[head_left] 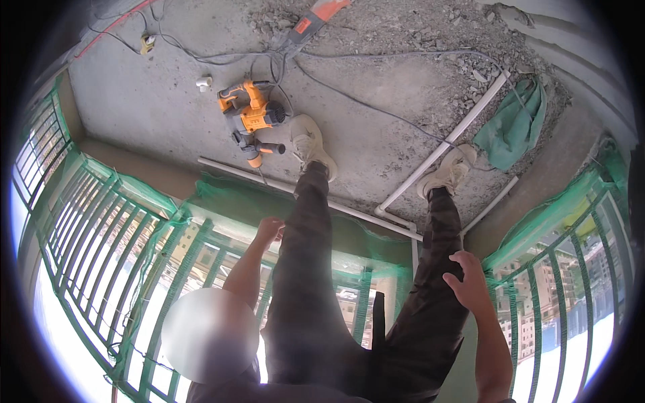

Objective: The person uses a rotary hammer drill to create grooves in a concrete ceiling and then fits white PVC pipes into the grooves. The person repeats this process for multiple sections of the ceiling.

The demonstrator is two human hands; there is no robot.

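Note:
My left hand [271,230] hangs beside my left knee with its fingers loosely bent and apart, nothing visible in it. On the other side, my right hand [467,279] is near my right leg, thumb and fingers spread, holding nothing. A yellow and black rotary hammer drill [254,117] lies on the concrete floor by my left shoe [310,144], its bit toward the railing. My right shoe [449,171] stands beside a white plastic pipe [447,141]. Neither hand touches the drill.
Grey cable [376,115] winds across the floor. An orange-red and grey power tool [312,25] lies farther off near broken rubble [430,27]. Green cloth [512,127] lies at the right. A white pipe fitting [204,83] is left of the drill. Netted green railing [101,235] borders the edge.

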